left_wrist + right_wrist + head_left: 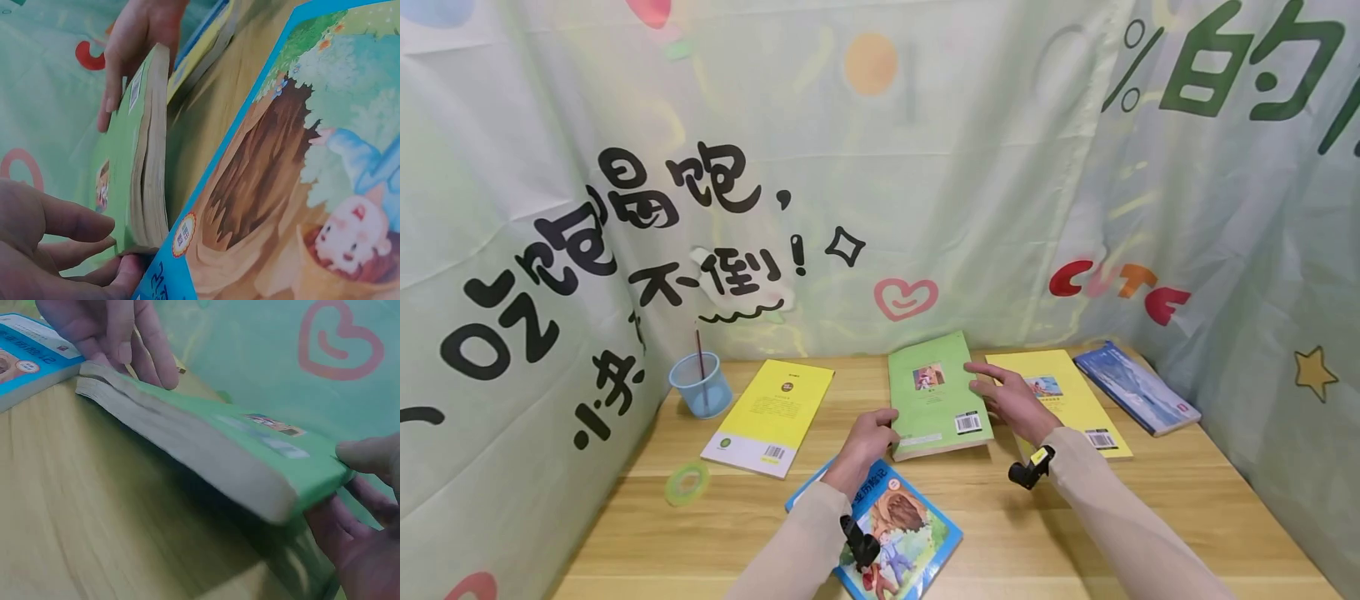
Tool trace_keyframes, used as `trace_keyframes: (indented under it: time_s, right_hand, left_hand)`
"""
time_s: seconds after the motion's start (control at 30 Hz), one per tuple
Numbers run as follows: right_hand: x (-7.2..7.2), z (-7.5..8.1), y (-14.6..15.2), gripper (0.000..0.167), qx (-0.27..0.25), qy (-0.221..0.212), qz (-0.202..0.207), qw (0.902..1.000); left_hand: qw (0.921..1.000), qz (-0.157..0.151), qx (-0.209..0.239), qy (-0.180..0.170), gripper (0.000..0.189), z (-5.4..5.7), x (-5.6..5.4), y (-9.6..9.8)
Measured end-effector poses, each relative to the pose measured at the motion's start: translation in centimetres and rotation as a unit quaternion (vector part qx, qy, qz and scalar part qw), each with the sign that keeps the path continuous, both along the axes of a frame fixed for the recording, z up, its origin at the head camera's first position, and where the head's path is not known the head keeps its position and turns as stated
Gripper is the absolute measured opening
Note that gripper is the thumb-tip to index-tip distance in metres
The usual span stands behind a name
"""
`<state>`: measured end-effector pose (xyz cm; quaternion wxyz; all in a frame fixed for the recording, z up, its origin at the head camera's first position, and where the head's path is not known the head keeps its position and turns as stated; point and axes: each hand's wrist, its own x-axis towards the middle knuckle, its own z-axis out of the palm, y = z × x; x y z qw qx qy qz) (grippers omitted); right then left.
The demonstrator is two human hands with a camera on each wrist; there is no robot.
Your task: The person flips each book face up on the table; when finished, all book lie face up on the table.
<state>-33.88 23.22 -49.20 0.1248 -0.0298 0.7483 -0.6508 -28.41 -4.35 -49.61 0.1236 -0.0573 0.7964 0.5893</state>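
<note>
A green book (936,396), back cover up with a small picture and a barcode, is held between both hands, its near edge raised off the table. My left hand (868,437) pinches its lower left edge, fingers on the cover and thumb at the corner in the left wrist view. On the far right side, my right hand (1011,400) grips the edge, with a digit on the cover and others beneath in the right wrist view. A blue-bordered picture book (910,533) lies under my left forearm. Page edges (187,450) of the green book face the right wrist camera.
To the left lies a yellow book (771,417), with a blue cup (702,385) holding a thin stick behind it and a roll of tape (687,483) nearer. Another yellow book (1075,400) and a blue book (1135,387) lie right. A printed curtain (820,167) surrounds the table (1030,533).
</note>
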Motion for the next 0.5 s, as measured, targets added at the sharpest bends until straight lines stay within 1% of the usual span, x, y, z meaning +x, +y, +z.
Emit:
trace_keyframes:
  time_s: [0.07, 0.13, 0.2, 0.23, 0.33, 0.4, 0.47, 0.5]
  right_hand:
    - [0.07, -0.06, 0.05, 0.051, 0.013, 0.005, -0.008, 0.9999]
    - [0.09, -0.13, 0.07, 0.050, 0.015, 0.008, -0.023, 0.9996]
    - [0.10, -0.16, 0.05, 0.049, 0.008, 0.006, -0.041, 0.9991]
    - [0.14, -0.09, -0.03, 0.049, -0.005, 0.005, -0.048, 0.9988]
    - [0.21, 0.11, -0.15, 0.049, -0.041, 0.000, -0.073, 0.9965]
    - [0.33, 0.19, -0.11, 0.050, -0.063, -0.005, -0.081, 0.9947]
    - [0.47, 0.16, 0.06, 0.050, -0.072, -0.008, -0.079, 0.9942]
    - [0.56, 0.11, 0.18, 0.050, -0.073, -0.008, -0.072, 0.9947]
  left_hand:
    - [1.0000, 0.002, 0.005, 0.005, 0.056, -0.01, 0.06, -0.02]
    - [0.9998, 0.007, 0.013, 0.015, 0.055, -0.02, 0.09, 0.00]
    - [0.9992, 0.016, 0.026, 0.025, 0.053, -0.07, 0.10, 0.08]
    - [0.9986, 0.021, 0.034, 0.033, 0.052, -0.07, 0.12, 0.08]
    - [0.9949, 0.036, 0.081, 0.048, 0.048, -0.01, 0.17, 0.10]
    - [0.9914, 0.036, 0.114, 0.054, 0.047, 0.11, 0.30, 0.04]
    - [0.9883, 0.032, 0.139, 0.054, 0.046, 0.29, 0.52, -0.12]
    - [0.9876, 0.028, 0.145, 0.054, 0.045, 0.39, 0.65, -0.24]
